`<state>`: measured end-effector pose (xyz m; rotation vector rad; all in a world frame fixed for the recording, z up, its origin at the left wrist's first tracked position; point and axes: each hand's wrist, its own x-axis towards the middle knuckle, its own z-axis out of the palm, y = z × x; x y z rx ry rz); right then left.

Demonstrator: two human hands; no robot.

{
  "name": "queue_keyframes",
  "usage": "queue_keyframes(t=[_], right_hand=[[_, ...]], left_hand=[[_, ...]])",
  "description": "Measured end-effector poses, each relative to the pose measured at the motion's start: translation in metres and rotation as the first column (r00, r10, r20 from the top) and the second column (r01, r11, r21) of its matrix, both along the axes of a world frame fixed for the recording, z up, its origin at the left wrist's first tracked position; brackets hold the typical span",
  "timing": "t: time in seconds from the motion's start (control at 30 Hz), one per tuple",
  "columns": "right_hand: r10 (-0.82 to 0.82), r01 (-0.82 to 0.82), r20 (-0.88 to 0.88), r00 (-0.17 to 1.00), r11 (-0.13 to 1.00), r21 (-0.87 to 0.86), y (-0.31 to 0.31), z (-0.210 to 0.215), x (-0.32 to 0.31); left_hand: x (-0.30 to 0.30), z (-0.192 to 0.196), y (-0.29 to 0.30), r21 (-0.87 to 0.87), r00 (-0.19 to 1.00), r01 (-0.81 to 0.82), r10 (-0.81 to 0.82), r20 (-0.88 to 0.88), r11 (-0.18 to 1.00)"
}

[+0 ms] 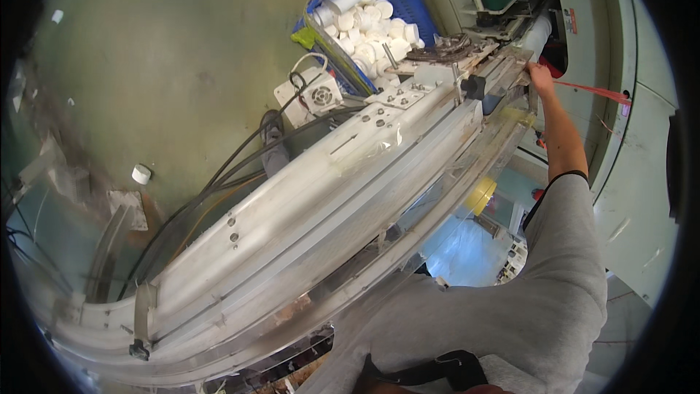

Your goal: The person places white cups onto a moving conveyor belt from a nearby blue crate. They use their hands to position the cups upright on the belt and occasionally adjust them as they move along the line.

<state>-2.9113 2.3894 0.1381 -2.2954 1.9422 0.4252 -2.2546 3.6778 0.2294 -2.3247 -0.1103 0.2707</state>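
My right hand (540, 79) reaches forward, its arm in a grey sleeve, to the far end of a long pale conveyor (306, 197). Its fingers look curled against the metal guide end (518, 66) there; what they grip, if anything, is too small to make out. Just left of the hand, a black knob (473, 87) sits on the conveyor frame. A red strip (594, 91) stretches from near my wrist to the machine cabinet on the right. My left hand is out of view.
A blue basket (412, 4) of white plastic caps or jars stands beyond the conveyor. Next to it are a white box with a fan (310, 100) and black cables (219, 182). A white cap (141, 174) lies on the green floor. A pale cabinet (649, 197) flanks the right.
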Motion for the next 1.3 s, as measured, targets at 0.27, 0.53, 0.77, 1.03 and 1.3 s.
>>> queue_keyframes(t=[0.27,0.53,0.77,1.03,1.3], right_hand=[[-0.041,0.080,0.280,0.959,0.988,-0.129,-0.007,-0.014,-0.002],[-0.046,0.159,0.243,0.969,0.866,-0.473,0.026,-0.020,0.006],[-0.044,0.203,0.286,0.957,0.807,-0.554,0.117,0.001,-0.038],[-0.706,0.661,0.492,0.509,0.687,0.301,0.250,-0.035,-0.126],[-0.472,0.389,0.772,0.426,0.866,0.314,0.395,-0.021,-0.022]], left_hand=[[0.008,-0.005,-0.003,0.142,0.998,0.045,-0.037,-0.055,0.989],[0.016,0.000,-0.014,-0.122,0.993,0.116,-0.118,-0.002,0.986],[0.024,0.007,-0.004,-0.118,0.996,0.061,-0.053,0.074,0.991],[0.034,0.003,-0.057,-0.295,0.915,-0.008,0.126,0.383,0.956],[0.012,-0.084,-0.393,-0.524,0.437,0.788,-0.893,0.105,0.324]])
